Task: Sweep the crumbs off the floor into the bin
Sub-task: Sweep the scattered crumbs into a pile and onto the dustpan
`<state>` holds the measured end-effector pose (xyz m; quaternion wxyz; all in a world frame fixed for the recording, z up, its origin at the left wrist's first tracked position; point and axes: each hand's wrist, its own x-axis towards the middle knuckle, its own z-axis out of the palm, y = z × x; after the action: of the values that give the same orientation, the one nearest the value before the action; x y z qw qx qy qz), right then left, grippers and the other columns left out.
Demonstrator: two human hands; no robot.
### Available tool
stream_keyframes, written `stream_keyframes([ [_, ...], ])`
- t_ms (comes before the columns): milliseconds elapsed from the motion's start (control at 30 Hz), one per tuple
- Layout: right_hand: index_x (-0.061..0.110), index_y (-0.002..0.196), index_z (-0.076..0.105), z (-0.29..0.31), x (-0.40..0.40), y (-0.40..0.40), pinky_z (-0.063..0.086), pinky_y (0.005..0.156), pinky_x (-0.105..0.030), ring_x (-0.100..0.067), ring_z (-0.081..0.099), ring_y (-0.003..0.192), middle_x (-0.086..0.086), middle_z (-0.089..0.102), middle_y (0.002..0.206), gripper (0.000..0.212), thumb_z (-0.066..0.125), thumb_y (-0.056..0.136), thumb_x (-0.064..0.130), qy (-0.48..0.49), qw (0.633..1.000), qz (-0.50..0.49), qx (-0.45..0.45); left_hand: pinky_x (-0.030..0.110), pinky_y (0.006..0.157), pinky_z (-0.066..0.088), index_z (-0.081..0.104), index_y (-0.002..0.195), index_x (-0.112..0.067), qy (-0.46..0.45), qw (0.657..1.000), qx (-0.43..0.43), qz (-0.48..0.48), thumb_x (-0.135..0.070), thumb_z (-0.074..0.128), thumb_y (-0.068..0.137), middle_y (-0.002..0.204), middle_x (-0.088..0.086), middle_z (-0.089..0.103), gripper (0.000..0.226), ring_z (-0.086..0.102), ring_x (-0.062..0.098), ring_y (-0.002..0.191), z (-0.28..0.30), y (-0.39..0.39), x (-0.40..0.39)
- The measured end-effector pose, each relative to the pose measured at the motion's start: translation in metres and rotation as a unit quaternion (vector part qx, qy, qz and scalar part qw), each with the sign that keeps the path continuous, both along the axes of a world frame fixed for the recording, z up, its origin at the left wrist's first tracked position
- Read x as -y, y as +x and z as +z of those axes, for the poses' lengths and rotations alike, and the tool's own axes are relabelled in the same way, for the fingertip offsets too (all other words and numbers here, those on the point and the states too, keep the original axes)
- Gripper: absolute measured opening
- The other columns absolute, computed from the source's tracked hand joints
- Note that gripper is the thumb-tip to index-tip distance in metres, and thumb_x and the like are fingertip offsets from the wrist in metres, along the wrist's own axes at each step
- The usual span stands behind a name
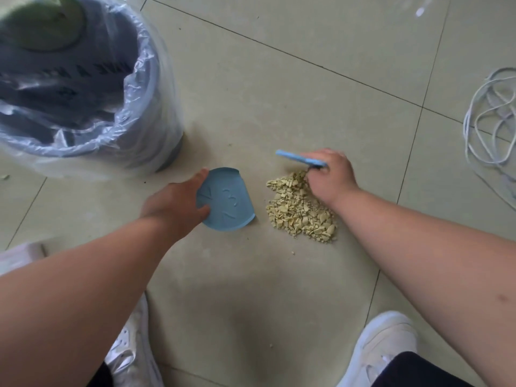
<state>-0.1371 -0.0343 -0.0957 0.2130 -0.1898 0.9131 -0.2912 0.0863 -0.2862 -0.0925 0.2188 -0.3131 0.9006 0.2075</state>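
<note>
Nearest the camera, below both forearms: two white shoes (374,356) planted on the tiled floor (251,289), with bare tile between them
Stray bits: a few loose crumbs lie on the near side of the heap, towards the shoes, and would need a second pass
Crumbs: the pale yellow crumbs (300,210) sit in one heap on the floor, just under and to the near side of the right fingers, apart from the dustpan lip
Left hand: the left hand (174,203) holds the blue dustpan (226,201) by its rounded back edge, fingers curled round the rim, thumb on top; the pan's open lip points away from those fingers towards the heap
Right hand: the right hand (328,174) grips a small blue brush (300,158), fingers closed round it; the bristles are hidden below the hand, at the far edge of the heap
Doing it well: press the dustpan lip flat on the tile, bring it up against the heap, then draw the brush from beyond the right fingers towards the left fingers in short, low strokes so nothing skips over the lip
Risk: a lifted lip would probably let crumbs slide beneath
Bin: the lined bin (83,88) stands beyond the left fingers, mouth open, near enough for a level carry
Cord: a white cord (488,115) lies coiled well beyond the right fingers, clear of the stroke
</note>
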Motion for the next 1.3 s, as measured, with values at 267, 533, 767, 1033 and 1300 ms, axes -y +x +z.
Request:
stream_keyframes([
  [267, 0.025, 0.134, 0.066, -0.005, -0.029, -0.020, 0.039, 0.104, -0.032, -0.037, 0.046, 0.118, -0.010, 0.059, 0.115, 0.045, 0.048, 0.095, 0.012, 0.142, 0.986, -0.059, -0.058, 0.040, 0.091, 0.053, 0.017, 0.163, -0.051, -0.001, 1.000, 0.021, 0.006, -0.050, 0.066, 0.083, 0.136, 0.008, 0.068, 0.094, 0.066, 0.034, 0.116, 0.002, 0.007, 0.007],
  [533, 0.030, 0.132, 0.068, -0.003, -0.003, 0.003, 0.044, 0.099, -0.039, -0.034, 0.046, 0.116, -0.007, 0.062, 0.115, 0.051, 0.067, 0.085, 0.010, 0.136, 0.960, 0.234, -0.074, 0.041, 0.092, 0.052, 0.019, 0.161, -0.055, -0.015, 0.999, 0.013, -0.042, -0.048, 0.062, 0.081, 0.139, 0.005, 0.066, 0.092, 0.064, 0.035, 0.120, 0.002, -0.010, 0.009],
  [767, 0.028, 0.125, 0.074, 0.005, -0.023, 0.011, 0.044, 0.097, -0.035, -0.030, 0.048, 0.114, -0.002, 0.066, 0.116, 0.050, 0.062, 0.085, 0.001, 0.109, 0.960, 0.252, -0.054, 0.041, 0.094, 0.053, 0.016, 0.161, -0.056, 0.000, 0.999, 0.027, -0.035, -0.051, 0.065, 0.081, 0.142, 0.006, 0.064, 0.094, 0.064, 0.034, 0.120, 0.002, 0.009, 0.010],
  [1033, 0.023, 0.121, 0.076, 0.011, -0.006, 0.016, 0.041, 0.098, -0.029, -0.031, 0.053, 0.112, -0.005, 0.070, 0.111, 0.056, 0.052, 0.082, -0.009, 0.036, 0.987, 0.141, -0.068, 0.041, 0.095, 0.054, 0.015, 0.161, -0.056, 0.010, 0.999, 0.032, -0.036, -0.052, 0.065, 0.082, 0.144, 0.005, 0.063, 0.095, 0.063, 0.033, 0.121, 0.004, 0.018, 0.010],
  [1300, 0.031, 0.120, 0.076, 0.011, -0.004, 0.017, 0.046, 0.096, -0.040, -0.024, 0.048, 0.114, 0.004, 0.069, 0.118, 0.052, 0.056, 0.085, -0.001, 0.087, 0.948, 0.302, -0.037, 0.041, 0.091, 0.053, 0.016, 0.161, -0.057, 0.020, 0.998, 0.028, -0.051, -0.054, 0.064, 0.081, 0.141, 0.006, 0.065, 0.094, 0.064, 0.035, 0.118, -0.005, 0.016, 0.013],
])
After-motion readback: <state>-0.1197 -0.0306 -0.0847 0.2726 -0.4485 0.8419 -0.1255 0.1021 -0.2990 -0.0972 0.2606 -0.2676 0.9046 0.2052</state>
